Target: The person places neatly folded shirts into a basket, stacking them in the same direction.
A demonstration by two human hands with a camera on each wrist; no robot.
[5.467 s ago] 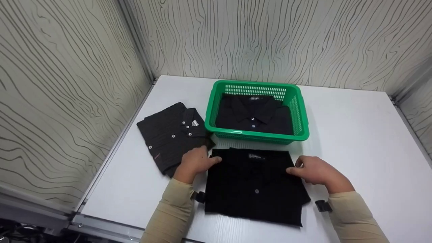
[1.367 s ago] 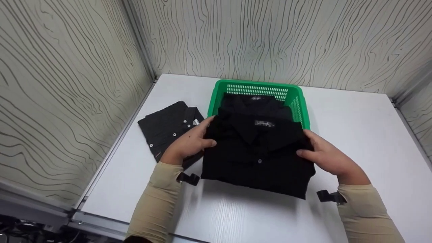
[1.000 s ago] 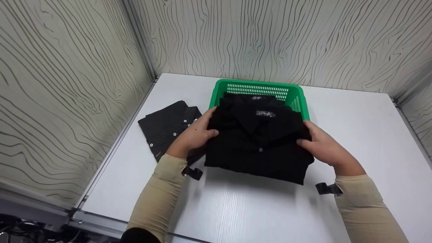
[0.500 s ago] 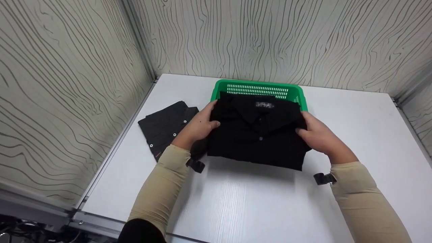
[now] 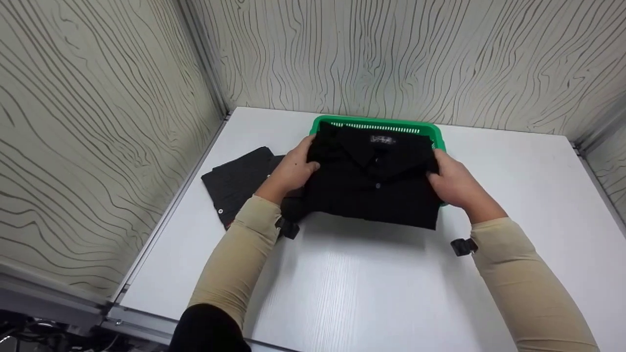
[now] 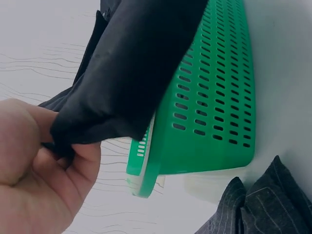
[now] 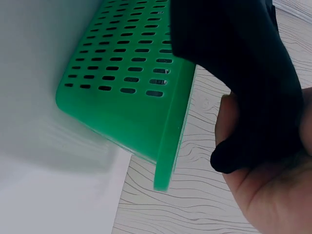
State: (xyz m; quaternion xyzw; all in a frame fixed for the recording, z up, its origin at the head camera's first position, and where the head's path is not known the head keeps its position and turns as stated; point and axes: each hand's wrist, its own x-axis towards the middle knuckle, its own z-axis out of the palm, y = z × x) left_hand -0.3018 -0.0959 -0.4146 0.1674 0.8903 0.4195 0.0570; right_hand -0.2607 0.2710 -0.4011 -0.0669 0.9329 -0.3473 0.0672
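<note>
A folded black shirt [image 5: 371, 181] with a collar and a neck label hangs over the green basket [image 5: 376, 120], hiding most of it. My left hand [image 5: 295, 166] grips its left side, thumb on top and fingers beneath; the left wrist view shows the hand [image 6: 53, 161] pinching the cloth's folded edge above the basket's rim. My right hand [image 5: 452, 178] holds the opposite side the same way, and in the right wrist view the cloth droops over its fingers [image 7: 228, 117]. The shirt inside the basket is hidden from the head view.
Left of the basket a folded dark grey shirt [image 5: 234, 181] with white buttons lies on the white table [image 5: 342, 288], partly behind my left forearm. Patterned walls [image 5: 381, 58] stand behind and at the left.
Lying before the basket at first, the black shirt has been lifted and carried forward by both hands. Now it covers the shirt in the basket and most of the basket's opening.
</note>
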